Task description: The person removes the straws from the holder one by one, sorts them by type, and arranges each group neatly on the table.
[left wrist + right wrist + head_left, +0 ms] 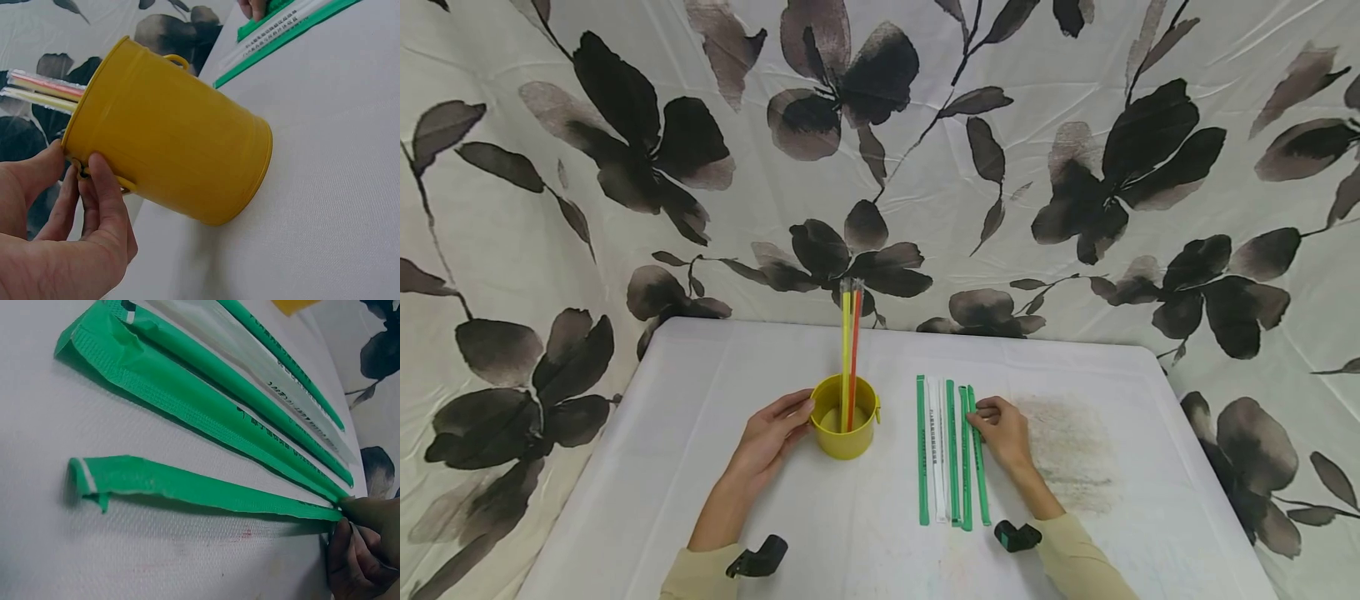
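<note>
My left hand (763, 446) holds a small yellow metal bucket (844, 447) at its left side, thumb at the rim and fingers by the little side loop. The bucket stands upright on the white table; inside it lean a yellow straw (846, 350) and a red straw (857, 354) in clear wrappers. To the right, my right hand (1006, 435) pinches the upper end of a green paper-wrapped straw (187, 490), the rightmost of a row. Its lower end lies apart from the neighbouring green wrapped straw (187, 415) in the right wrist view.
Left of the pinched straw lie several other green wrapped straws (922, 467) and white wrapped straws (936, 467), side by side. A brownish stain (1071, 450) marks the tabletop at right. Behind the table hangs a floral cloth (925, 208).
</note>
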Available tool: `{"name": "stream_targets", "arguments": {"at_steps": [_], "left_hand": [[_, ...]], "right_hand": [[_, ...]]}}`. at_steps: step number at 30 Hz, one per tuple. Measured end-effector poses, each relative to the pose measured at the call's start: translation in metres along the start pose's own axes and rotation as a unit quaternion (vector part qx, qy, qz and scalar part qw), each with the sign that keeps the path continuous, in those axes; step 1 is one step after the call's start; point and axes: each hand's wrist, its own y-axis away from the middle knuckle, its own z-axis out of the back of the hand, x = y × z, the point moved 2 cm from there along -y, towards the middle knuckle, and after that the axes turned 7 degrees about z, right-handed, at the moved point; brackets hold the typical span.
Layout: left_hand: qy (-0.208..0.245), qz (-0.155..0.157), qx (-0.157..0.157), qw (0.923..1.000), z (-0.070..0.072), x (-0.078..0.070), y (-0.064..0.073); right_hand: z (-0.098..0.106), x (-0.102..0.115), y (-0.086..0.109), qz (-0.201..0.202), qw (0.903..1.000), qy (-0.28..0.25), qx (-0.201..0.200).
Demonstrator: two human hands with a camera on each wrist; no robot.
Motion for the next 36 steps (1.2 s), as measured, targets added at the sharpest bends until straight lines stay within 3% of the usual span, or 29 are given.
{"name": "stream_targets", "arguments": {"at_steps": [8, 17, 26, 36], "left_hand": [[0.003, -0.002, -0.003, 1.0000, 0.000, 0.002, 0.000], [0.002, -0.001, -0.007, 1.0000, -0.001, 0.004, 0.001], [0.003, -0.003, -0.005, 1.0000, -0.001, 0.004, 0.002], [-0.011, -0.002, -0.009, 0.9999, -0.001, 0.003, 0.002]], "right_hand": [[0.002, -0.001, 0.000, 0.010, 0.9989, 0.044, -0.014], [0.014, 0.003, -0.003, 0.020, 0.9995, 0.020, -0.016], [0.019, 0.025, -0.009, 0.034, 0.9992, 0.019, 0.001], [0.021, 0.058, -0.020, 0.089, 0.9958, 0.022, 0.006]]}}
